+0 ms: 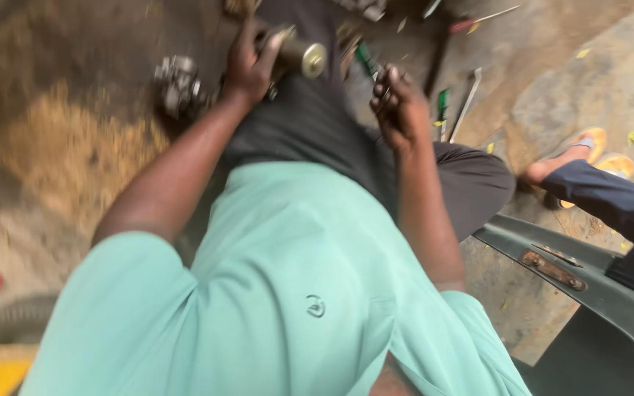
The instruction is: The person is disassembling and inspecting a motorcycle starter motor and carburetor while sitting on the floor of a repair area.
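Dirt floor underfoot, left hand [249, 62] grip closed round brass-tipped cylinder [301, 53], right hand [398, 106] pinching perhaps a green-handled screwdriver [365, 60] (blurred)

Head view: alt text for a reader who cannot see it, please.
Blurred downward view: the left hand grips a brass-tipped metal cylinder, and the right hand holds a green-handled tool over the person's lap. Metal tools lie on the dirt ground.

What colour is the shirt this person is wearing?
Pale mint green shirt, plain to see in the head view.
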